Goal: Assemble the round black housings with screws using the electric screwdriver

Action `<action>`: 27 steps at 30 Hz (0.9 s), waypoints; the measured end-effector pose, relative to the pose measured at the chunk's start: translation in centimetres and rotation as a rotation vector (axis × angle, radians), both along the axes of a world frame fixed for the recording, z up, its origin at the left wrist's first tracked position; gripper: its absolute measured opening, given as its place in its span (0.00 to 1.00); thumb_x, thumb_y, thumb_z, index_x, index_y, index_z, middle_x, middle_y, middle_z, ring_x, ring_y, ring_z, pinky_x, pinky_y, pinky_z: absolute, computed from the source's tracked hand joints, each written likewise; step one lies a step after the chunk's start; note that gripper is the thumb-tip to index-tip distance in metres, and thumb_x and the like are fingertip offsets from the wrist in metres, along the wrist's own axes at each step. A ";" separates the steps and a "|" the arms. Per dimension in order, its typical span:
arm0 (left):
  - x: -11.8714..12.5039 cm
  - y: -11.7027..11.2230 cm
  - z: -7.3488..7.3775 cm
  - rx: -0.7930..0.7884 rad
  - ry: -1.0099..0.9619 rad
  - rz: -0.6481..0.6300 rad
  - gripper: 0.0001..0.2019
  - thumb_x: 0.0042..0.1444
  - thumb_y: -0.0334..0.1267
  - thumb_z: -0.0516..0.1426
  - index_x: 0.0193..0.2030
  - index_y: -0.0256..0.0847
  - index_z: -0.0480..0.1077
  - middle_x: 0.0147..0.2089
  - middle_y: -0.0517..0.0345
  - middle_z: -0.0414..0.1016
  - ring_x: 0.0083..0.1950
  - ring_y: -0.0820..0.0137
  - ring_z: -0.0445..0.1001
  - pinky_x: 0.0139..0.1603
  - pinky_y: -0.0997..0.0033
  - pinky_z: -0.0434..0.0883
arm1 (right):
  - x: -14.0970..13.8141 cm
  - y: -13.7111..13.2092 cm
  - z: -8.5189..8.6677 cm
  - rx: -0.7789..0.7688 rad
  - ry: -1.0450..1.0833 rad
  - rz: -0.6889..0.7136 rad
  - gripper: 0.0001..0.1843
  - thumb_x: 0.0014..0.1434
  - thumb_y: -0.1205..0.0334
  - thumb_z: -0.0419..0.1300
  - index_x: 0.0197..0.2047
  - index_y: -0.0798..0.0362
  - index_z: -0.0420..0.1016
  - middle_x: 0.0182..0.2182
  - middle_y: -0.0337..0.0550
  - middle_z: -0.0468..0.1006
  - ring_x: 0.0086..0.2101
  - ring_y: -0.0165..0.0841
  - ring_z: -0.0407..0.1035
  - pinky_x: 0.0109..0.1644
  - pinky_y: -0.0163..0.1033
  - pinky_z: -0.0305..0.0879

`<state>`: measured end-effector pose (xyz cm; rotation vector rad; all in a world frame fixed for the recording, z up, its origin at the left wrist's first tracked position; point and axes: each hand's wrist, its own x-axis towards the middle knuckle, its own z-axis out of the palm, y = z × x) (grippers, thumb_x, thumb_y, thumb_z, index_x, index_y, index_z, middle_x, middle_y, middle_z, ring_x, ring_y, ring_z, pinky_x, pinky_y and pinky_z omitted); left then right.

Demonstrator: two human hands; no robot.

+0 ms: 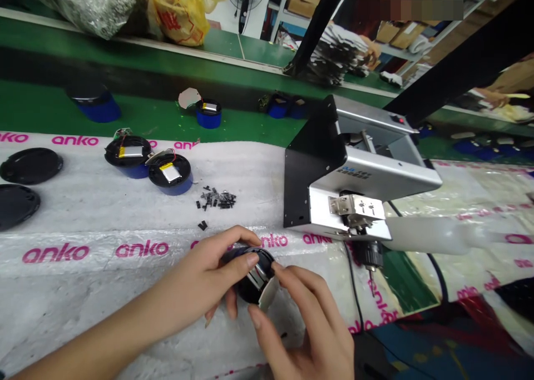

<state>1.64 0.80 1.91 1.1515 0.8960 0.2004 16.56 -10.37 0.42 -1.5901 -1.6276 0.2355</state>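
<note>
My left hand point(225, 269) grips a round black housing point(250, 288), its thumb lying across the open inside, where a silvery battery point(261, 274) partly shows. At the housing's right edge, a pale disc point(269, 295) stands tilted between the thumb and forefinger of my right hand point(308, 319). The forefinger touches the rim. Beyond my hands is a small heap of black plastic pieces point(217, 198), with a few strays nearer. Two blue-sided housings with batteries, one left point(129, 157) and one right point(170, 174), stand behind at the left.
A grey bench machine with a drill-like chuck point(369, 255) stands at the right, its thin bit pointing down. Black oval covers point(31, 166) lie far left. More blue housings point(208, 114) stand on the green surface behind. A person's hand point(369, 52) shows across the bench.
</note>
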 end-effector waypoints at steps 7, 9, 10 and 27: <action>0.2 0.0 0.5 0.007 -0.004 0.019 0.07 0.62 0.41 0.56 0.46 0.47 0.70 0.23 0.69 0.67 0.19 0.78 0.68 0.14 0.88 0.60 | 0.2 0.1 0.4 -0.018 -0.049 -0.003 0.22 0.62 0.66 0.62 0.59 0.52 0.69 0.47 0.47 0.69 0.45 0.35 0.70 0.46 0.36 0.72; 0.2 -0.1 0.4 0.001 -0.034 0.034 0.08 0.61 0.38 0.57 0.46 0.47 0.71 0.24 0.68 0.68 0.19 0.78 0.68 0.13 0.88 0.60 | 0.3 0.6 0.7 -0.018 -0.070 0.018 0.22 0.62 0.67 0.62 0.59 0.52 0.69 0.48 0.47 0.70 0.47 0.34 0.70 0.48 0.35 0.72; 0.3 -0.2 0.2 0.003 -0.046 0.042 0.08 0.61 0.38 0.56 0.47 0.47 0.71 0.24 0.68 0.68 0.19 0.78 0.68 0.13 0.88 0.60 | 0.4 0.9 0.9 -0.010 -0.080 0.042 0.21 0.62 0.67 0.62 0.58 0.52 0.69 0.48 0.47 0.71 0.47 0.34 0.70 0.49 0.35 0.71; -0.1 -0.4 -0.5 0.055 -0.143 0.030 0.13 0.63 0.39 0.55 0.53 0.44 0.71 0.27 0.66 0.70 0.21 0.78 0.68 0.18 0.83 0.68 | 1.6 1.8 0.5 -0.028 -0.123 0.180 0.17 0.64 0.70 0.61 0.55 0.52 0.73 0.51 0.47 0.69 0.49 0.33 0.68 0.52 0.36 0.71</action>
